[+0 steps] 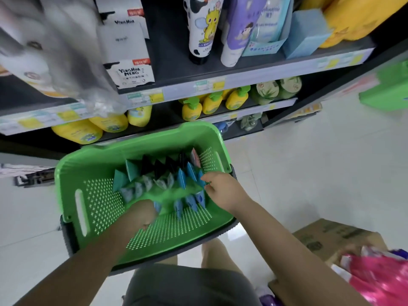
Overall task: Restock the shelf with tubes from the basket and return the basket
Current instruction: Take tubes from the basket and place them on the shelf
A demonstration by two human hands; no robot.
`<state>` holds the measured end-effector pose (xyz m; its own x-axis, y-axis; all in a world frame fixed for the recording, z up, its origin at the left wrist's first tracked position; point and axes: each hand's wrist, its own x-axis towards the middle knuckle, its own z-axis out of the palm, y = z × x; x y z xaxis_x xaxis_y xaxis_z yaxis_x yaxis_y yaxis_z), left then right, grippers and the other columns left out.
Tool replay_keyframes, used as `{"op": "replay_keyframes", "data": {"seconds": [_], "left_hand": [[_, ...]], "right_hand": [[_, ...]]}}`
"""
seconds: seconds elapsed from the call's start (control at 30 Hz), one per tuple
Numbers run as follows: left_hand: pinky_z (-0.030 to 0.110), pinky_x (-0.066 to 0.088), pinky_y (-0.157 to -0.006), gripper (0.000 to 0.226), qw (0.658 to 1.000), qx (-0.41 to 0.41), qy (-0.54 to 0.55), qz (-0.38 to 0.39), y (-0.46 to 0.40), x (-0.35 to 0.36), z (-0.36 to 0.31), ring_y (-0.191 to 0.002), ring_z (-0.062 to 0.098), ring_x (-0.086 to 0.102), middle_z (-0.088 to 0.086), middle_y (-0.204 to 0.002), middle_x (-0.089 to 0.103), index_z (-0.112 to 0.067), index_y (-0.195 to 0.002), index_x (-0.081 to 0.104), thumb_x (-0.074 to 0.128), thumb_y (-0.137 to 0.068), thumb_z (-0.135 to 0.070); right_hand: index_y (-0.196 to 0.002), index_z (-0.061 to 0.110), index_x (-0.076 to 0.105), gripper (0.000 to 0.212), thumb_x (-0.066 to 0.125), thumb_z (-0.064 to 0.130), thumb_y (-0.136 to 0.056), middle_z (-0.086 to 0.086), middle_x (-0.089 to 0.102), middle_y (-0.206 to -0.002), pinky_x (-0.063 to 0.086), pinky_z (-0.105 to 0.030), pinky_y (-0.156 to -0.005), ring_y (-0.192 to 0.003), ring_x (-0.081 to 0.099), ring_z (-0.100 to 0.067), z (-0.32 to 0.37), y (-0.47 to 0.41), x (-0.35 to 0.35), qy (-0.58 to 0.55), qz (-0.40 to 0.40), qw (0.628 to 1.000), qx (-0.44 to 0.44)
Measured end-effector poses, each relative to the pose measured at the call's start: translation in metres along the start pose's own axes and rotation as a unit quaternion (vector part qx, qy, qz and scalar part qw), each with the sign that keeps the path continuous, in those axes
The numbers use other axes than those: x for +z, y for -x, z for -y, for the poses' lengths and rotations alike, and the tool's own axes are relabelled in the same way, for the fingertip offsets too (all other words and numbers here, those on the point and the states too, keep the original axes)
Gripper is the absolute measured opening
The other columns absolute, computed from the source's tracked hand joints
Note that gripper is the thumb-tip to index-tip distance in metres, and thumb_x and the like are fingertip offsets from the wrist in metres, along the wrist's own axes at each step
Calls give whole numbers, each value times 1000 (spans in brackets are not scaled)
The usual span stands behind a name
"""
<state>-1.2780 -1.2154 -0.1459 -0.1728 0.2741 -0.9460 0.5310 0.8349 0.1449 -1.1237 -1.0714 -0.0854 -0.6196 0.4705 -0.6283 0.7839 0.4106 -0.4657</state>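
Observation:
A green perforated basket stands on the floor before the shelf. Inside it lie several tubes in teal, black, grey and blue, standing on end in rows. My left hand reaches down into the basket's near side, its fingers curled among the blue tubes; what it holds is hidden. At the basket's right side my right hand has its fingertips on a blue tube. The dark shelf above carries boxes and upright tubes.
Yellow pump bottles and green jars fill the lower shelf. A cardboard box and a pink packet sit on the floor at right. Another green basket shows at the right edge. White tiled floor surrounds the basket.

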Motion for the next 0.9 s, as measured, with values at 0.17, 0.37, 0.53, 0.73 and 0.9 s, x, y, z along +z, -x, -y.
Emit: {"op": "replay_keyframes", "data": {"seconds": [0.17,0.37,0.53,0.73,0.9], "left_hand": [[17,40,-38,27,992,38,123,0,87,-50,-1,-32,7,50,2,-50,47,-9,-72,53,49,-94,-24],[20,39,-40,41,943,174,264,-100,194,-87,-23,-26,13,44,-1,-30,41,-5,-53,51,56,-90,-20],[14,36,-33,52,875,277,362,-163,262,-106,-68,-24,14,43,4,-27,39,-10,-38,47,55,-89,-14],[17,40,-40,40,801,402,390,-212,322,-124,-125,-34,15,50,3,-38,50,-5,-57,52,47,-91,-25],[14,41,-42,16,738,483,304,-360,353,-145,-144,-47,4,53,-5,-54,57,-13,-74,57,66,-83,-22]], "right_hand": [[-140,14,37,62,63,20,-85,-11,47,-138,40,-37,-100,-123,47,-26,32,16,-6,33,42,998,-43],[-146,14,18,100,78,33,-68,-8,31,-146,30,-42,-109,-133,31,-28,77,46,-12,-13,-29,989,-141],[-121,6,48,58,73,22,-72,-11,56,-114,42,-34,-81,-104,53,-26,102,68,-66,-112,-213,951,-196],[-101,21,52,37,59,32,-66,14,54,-84,42,-25,-66,-76,53,-8,111,102,-147,-172,-275,916,-234],[-111,24,53,50,56,41,-64,9,65,-93,53,-44,-74,-87,62,-12,122,138,-212,-216,-279,901,-252]]}}
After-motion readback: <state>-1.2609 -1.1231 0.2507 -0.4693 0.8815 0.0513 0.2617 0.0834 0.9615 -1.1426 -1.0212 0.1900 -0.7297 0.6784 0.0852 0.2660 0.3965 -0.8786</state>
